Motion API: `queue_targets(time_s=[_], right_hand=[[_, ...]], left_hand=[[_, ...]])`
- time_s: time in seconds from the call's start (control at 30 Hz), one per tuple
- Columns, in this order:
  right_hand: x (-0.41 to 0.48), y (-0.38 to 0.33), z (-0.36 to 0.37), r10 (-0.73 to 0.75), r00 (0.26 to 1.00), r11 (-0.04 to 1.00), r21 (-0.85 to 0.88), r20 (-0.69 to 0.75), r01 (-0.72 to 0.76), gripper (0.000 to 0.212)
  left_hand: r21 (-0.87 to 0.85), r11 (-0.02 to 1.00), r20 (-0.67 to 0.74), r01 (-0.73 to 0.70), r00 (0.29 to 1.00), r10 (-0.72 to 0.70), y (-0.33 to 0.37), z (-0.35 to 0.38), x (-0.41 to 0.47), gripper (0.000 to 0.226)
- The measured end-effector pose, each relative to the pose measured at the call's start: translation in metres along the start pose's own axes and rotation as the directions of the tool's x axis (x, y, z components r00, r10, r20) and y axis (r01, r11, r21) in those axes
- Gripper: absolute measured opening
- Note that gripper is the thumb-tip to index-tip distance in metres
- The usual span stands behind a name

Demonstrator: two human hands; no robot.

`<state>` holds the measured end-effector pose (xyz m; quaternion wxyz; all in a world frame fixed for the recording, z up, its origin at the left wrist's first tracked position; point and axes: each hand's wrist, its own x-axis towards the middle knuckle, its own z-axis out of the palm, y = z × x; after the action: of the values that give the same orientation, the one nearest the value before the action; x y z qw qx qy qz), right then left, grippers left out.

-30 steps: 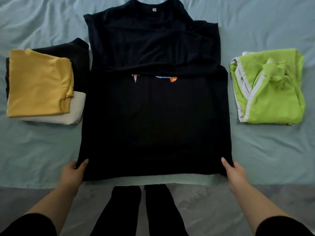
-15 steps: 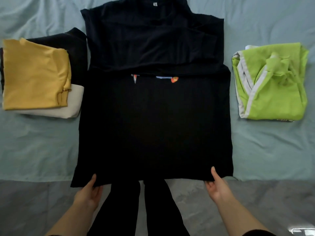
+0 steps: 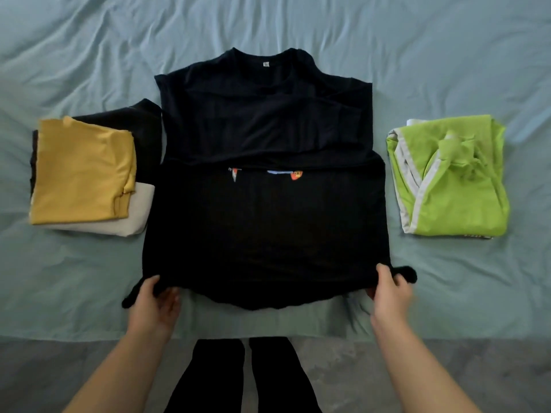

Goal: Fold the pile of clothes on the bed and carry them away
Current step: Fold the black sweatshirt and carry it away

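Head view: the black shirt [image 3: 265,204] lay mid-bed, its hem near the bed's front edge. The left hand [image 3: 155,302] and right hand [image 3: 390,293] had fingers pinched on the hem corners. Soft, limp, light; corners suit best.

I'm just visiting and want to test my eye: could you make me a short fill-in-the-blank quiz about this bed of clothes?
1. Both hands, left hand and right hand, grip the near hem of the ____ shirt.
2. The green garment lies to the shirt's ____.
3. The top piece of the folded stack is coloured ____.

Missing words: black; right; yellow
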<state>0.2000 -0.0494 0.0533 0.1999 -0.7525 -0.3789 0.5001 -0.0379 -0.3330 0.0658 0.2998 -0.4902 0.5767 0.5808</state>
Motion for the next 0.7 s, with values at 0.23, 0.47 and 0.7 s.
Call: queue_targets(time_s=[0.23,0.47,0.7], right_hand=[[0.073,-0.090,0.096,0.148,0.905,0.987,-0.002,0.398,-0.160,0.029],[0.098,-0.097,0.116,-0.274,0.820,0.515,-0.644,0.502,0.566,0.029],[0.101,-0.095,0.156,-0.268,0.488,-0.237,-0.548,0.831,0.802,0.065]], left_hand=[[0.089,0.993,0.255,-0.081,0.965,0.056,0.080,0.100,0.039,0.036],[0.771,0.257,0.432,-0.582,0.775,0.461,0.089,0.129,0.068,0.042],[0.491,-0.684,0.846,-0.540,0.482,0.227,0.099,0.178,0.088,0.069]])
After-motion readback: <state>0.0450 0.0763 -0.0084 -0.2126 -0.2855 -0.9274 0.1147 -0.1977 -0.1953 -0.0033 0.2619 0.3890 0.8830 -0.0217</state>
